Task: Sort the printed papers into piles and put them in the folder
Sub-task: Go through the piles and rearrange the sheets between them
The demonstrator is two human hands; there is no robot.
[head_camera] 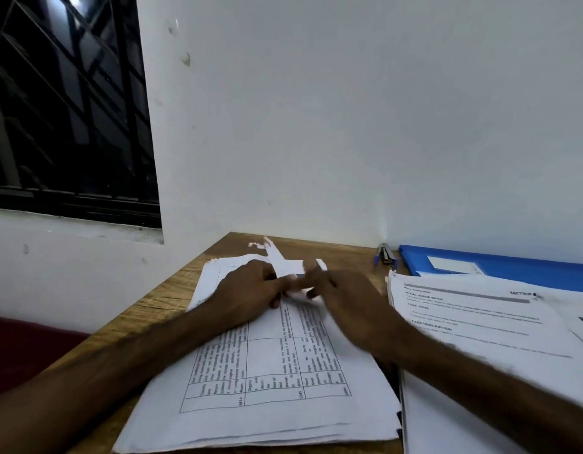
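Judging by the head view, the sorting is partway and the filing has not begun. Two piles lie on the worktop (159, 303): a pile of table-printed pages (251, 434) directly under both hands, and a second pile of text pages (480, 322) just right of the right hand (346, 303). The left hand (247, 290) has its fingers curled, pinching the lifted far edge of the top sheet (283, 371). The right hand meets it at that same edge, but blur hides its grip (I cannot tell). The blue folder (512, 267) lies shut beyond and to the right of the right hand, its near edge under the second pile. Left to do, I judge: place this sheet, square the piles, open the folder and load them.
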